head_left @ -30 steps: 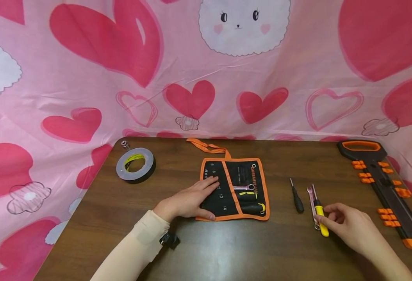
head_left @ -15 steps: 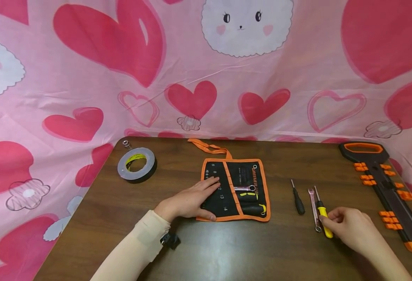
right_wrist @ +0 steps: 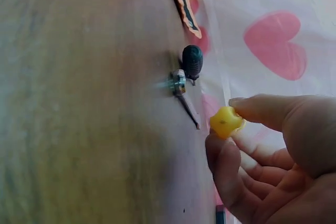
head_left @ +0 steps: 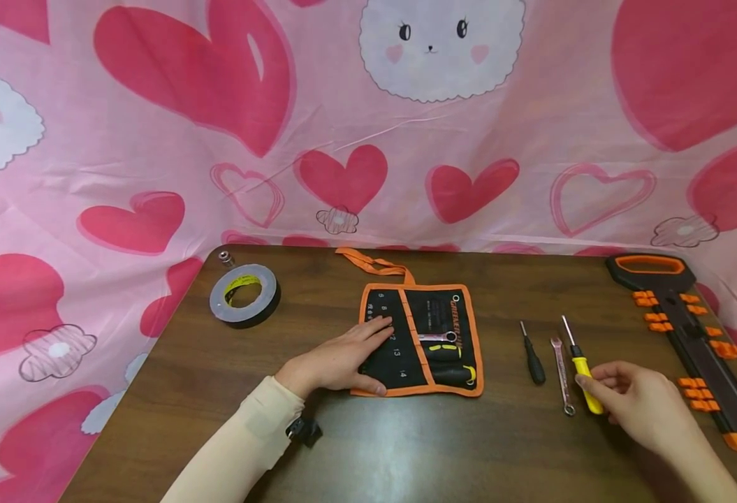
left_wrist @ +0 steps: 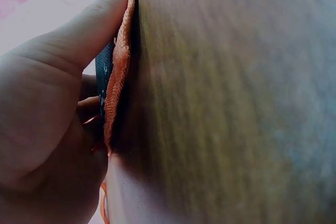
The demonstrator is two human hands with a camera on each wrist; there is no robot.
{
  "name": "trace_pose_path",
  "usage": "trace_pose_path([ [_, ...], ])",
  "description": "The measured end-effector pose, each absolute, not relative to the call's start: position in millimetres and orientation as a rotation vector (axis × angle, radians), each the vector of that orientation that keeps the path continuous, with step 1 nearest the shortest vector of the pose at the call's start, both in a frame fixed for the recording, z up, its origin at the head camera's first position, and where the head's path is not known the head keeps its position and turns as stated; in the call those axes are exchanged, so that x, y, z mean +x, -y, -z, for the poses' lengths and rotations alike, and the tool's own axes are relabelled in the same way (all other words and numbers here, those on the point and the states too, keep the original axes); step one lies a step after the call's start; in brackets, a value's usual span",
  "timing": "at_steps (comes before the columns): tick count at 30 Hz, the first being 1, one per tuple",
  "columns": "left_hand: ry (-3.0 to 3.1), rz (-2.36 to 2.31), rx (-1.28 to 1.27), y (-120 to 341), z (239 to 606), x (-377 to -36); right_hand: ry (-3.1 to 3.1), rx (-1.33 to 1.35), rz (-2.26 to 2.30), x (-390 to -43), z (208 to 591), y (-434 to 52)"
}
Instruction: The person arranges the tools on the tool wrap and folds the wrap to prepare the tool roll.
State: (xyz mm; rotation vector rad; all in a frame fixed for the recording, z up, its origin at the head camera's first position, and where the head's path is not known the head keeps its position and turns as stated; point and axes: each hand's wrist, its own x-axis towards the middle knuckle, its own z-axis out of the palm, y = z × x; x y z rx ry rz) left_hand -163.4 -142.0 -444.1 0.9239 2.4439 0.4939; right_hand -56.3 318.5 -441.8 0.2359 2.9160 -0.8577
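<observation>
The left hand [left_wrist: 47, 129] fills the left of the view, its thumb [left_wrist: 89, 22] lying along the pouch's [left_wrist: 105, 72] orange edge. The black pouch shows only as a thin strip. Brown surface [left_wrist: 231, 103] covers the right.

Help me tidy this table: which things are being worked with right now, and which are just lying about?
In use: yellow screwdriver pinched by right hand; tool roll pressed flat under left hand.

Lying about: small wrench, black screwdriver, tape roll, orange-black saw.
</observation>
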Motion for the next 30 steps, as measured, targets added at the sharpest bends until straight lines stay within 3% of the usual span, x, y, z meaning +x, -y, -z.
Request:
trace_pose_path([
  [12,-2.448,-0.487,0.932,142,444,-163,-3.029,0.255,0.976,-59,440,-318],
  [30,-2.443,-0.502,0.918,142,444,-165,-3.138,0.043,1.101,-70,436,-304],
])
